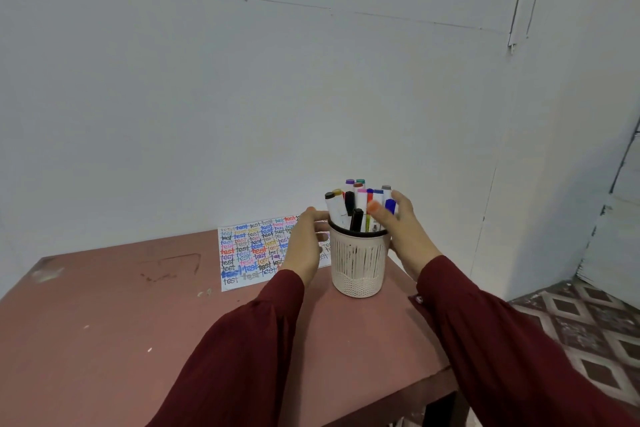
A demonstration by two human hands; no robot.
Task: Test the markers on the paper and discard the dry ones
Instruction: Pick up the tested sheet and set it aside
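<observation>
Markers: bunch of white-barrelled felt markers with coloured caps (360, 201), standing cap-up and crowded together in the holder; none lies out on the paper.
Holder: cream slatted plastic pen cup with a dark rim (358, 263), upright near the table's right edge, just beside the paper's right end.
Paper: white sheet filled with rows of the word "test" in many colours (249, 253), flat at the back of the table against the wall; little bare space shows.
Table: scuffed reddish-brown wooden table (104, 322).
Left hand: left hand (304, 246), in a dark red sleeve, reaches to the cup's left side with fingers fairly straight, tips at the rim; whether they touch it cannot be told.
Right hand: right hand (408, 232) sits at the right of the marker tops, its orange-nailed thumb (374, 207) in front of the caps and the other fingers behind. It is blurred, so whether it pinches a marker cannot be told.
Step, as judged: choosing one marker while steadying the cup.
Risk, tipping: the tall, top-heavy cup stands close to the edge; a sideways pull on a jammed marker could topple it onto the tiled floor (588, 340).
Risk, misjudging: on so crowded a sheet a faint stroke may hide among old words, so a dry marker could pass.
</observation>
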